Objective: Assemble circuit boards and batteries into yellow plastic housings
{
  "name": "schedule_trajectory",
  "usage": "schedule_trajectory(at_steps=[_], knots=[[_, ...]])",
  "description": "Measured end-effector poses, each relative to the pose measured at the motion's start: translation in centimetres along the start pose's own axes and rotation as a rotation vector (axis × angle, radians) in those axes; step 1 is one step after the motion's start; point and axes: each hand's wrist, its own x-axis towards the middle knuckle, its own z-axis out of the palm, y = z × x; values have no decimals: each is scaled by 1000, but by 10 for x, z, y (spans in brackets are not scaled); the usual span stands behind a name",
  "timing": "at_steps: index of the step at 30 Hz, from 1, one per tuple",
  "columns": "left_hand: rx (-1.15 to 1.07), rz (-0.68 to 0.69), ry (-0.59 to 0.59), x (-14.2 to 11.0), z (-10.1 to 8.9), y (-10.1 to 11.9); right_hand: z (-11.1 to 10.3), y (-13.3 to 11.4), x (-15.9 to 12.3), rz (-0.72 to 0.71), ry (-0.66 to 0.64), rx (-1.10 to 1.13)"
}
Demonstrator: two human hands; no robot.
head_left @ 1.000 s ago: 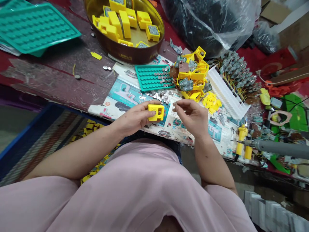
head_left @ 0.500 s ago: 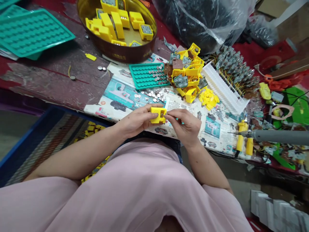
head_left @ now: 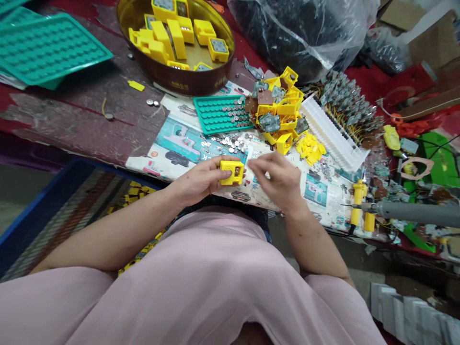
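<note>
A small yellow plastic casing (head_left: pixel 232 173) with an open compartment is gripped between the thumb and fingers of my left hand (head_left: pixel 204 179). Bits of metal show inside the compartment. Just right of the casing and apart from it, my right hand (head_left: pixel 278 179) has its thumb and fingertips pinched together. Anything between those fingertips is too small and blurred to make out. Loose button cells (head_left: pixel 232 142) lie on the printed cardboard (head_left: pixel 176 139) beyond my hands. Behind them, a green tray (head_left: pixel 212 115) holds several more cells at its right side.
A round tin (head_left: pixel 183 81) of yellow casings stands at the back. Wired casings (head_left: pixel 283 105) are heaped right of the tray, near flat yellow pieces (head_left: pixel 311 148) and a white rack (head_left: pixel 334 132). A soldering iron (head_left: pixel 406 211) juts in from the right. Green trays (head_left: pixel 53 48) lie far left.
My right hand came in to the casing's compartment half a second ago, and is now drawn back slightly to its right. My left hand keeps its hold on the casing.
</note>
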Motion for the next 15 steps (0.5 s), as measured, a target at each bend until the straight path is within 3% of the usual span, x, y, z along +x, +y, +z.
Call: schedule_trajectory(at_steps=[2, 4, 8, 12, 15], knots=[[6, 12, 28, -1, 1, 3, 6, 15, 13, 180, -68, -86], [8, 16, 39, -2, 1, 4, 15, 28, 27, 305, -223, -227], [-5, 32, 45, -1, -3, 4, 29, 34, 49, 381, -523, -430], [-14, 51, 60, -2, -8, 7, 30, 25, 55, 369, -565, -465], [-27, 62, 54, -2, -9, 10, 28, 22, 62, 327, -482, -458]])
